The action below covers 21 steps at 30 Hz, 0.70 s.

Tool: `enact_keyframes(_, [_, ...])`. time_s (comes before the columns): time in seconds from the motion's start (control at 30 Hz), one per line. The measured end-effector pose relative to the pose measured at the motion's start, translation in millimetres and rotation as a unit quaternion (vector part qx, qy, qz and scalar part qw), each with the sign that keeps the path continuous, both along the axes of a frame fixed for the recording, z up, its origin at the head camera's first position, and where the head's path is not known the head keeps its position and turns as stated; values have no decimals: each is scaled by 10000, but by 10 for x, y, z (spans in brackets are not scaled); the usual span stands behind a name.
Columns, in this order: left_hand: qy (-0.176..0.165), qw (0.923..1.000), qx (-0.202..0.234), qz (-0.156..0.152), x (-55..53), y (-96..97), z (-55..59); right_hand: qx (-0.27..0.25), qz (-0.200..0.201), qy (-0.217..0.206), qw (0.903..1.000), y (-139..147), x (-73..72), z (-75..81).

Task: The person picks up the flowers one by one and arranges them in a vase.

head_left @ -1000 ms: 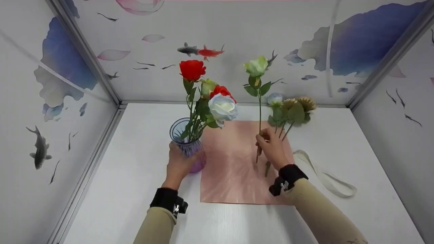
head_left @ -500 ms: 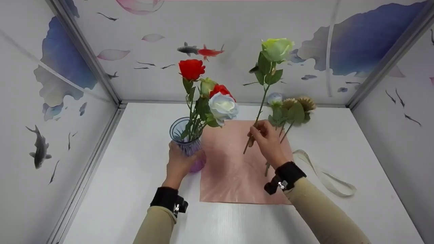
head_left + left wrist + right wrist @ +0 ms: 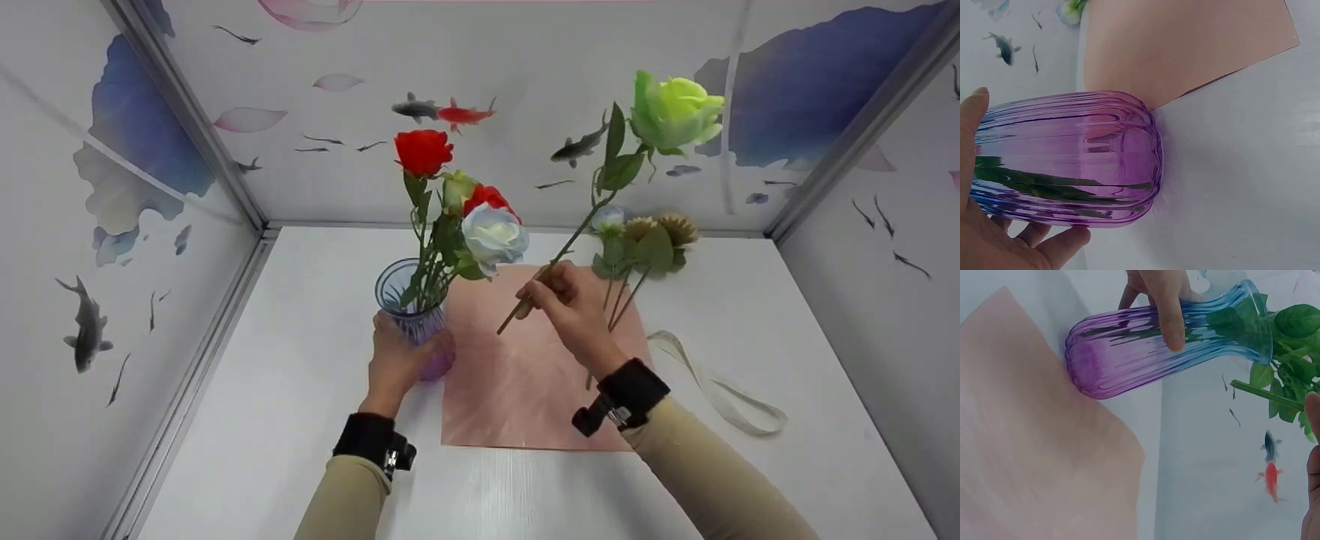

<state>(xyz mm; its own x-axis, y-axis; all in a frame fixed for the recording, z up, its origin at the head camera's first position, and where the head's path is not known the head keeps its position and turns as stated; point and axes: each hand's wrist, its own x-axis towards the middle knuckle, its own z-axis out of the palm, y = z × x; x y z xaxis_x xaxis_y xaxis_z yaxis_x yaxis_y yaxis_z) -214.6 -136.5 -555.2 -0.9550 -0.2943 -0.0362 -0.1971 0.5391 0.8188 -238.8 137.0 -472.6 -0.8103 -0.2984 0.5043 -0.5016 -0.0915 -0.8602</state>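
My left hand (image 3: 397, 360) grips a ribbed glass vase (image 3: 1067, 163), blue at the rim and purple at the base, standing on the table. Red roses (image 3: 424, 153), a pale blue-white rose (image 3: 495, 236) and a greenish one rise from it, their stems visible through the glass. Between the thumb and fingers of my right hand (image 3: 574, 311), a green rose (image 3: 675, 112) is held by its lower stem. It tilts, bloom up to the right, and the stem's cut end (image 3: 1241, 385) points down-left toward the vase, apart from the rim.
A pink wrapping sheet (image 3: 517, 405) lies beside the vase. On its right side rest more flowers, a pale blue bloom (image 3: 608, 217) and brownish ones (image 3: 677, 231). A white ribbon (image 3: 720, 397) curls at the right. Printed wall panels (image 3: 517, 60) enclose the table.
The green rose has gone from nearly upright to tilted right, coming up closer to the camera, as my right hand moved left and slightly back. The left hand and vase stay put.
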Motion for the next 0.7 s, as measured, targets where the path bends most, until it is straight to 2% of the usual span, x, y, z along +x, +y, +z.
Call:
enact_keyframes(0.17, [115, 9998, -150, -26, -7, -3, -12, -60, 135, 163, 9998, -95, 100, 103])
enact_keyframes(0.47, [32, 9998, -173, 1, -7, 10, 8, -150, 439, 655, 9968, -288, 215, 247])
enact_keyframes(0.7, [-102, 9997, -202, 48, -17, 12, 26, -86, 475, 683, 9965, -420, 237, 331])
